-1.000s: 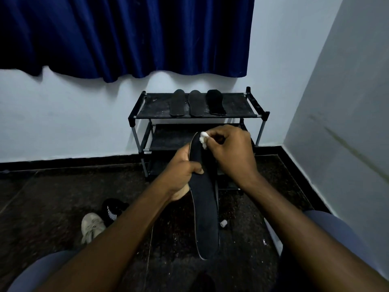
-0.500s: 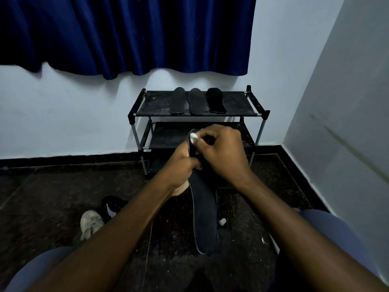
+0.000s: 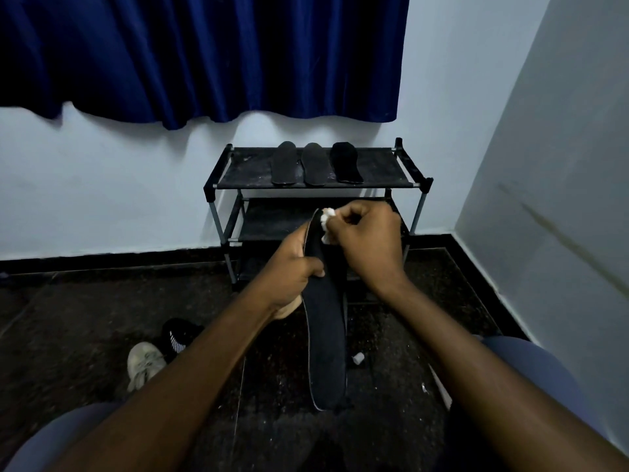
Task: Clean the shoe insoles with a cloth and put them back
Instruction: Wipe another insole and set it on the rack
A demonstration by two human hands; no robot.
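The task stands at the wiping stage. The left hand (image 3: 292, 270) grips a long black insole (image 3: 325, 335) by its left edge, fingers curled round it, so that the insole's near end hangs free above the floor (image 3: 85, 318). The right hand (image 3: 367, 243) pinches a small white cloth (image 3: 327, 216) and presses it on the insole's far tip.

Three more insoles (image 3: 315, 163) lie side by side across the middle of the shoe rack (image 3: 238, 172) top shelf, reaching from near its front edge toward the back. Whether these are already wiped is hard to tell in this dim light. A pale sneaker (image 3: 144, 364) and a black shoe (image 3: 178, 335) sit together on the left of the floor, well apart from the rack. No insole is seen back in a shoe, so, as I judge it, all of the putting-back remains.

For room, the held insole's far tip is near the rack's front edge. The right wall (image 3: 544, 233) closes in on that side, while the floor to the left — past the shoes — lies open. A white scrap (image 3: 358, 359) lies on the floor just right of the insole.
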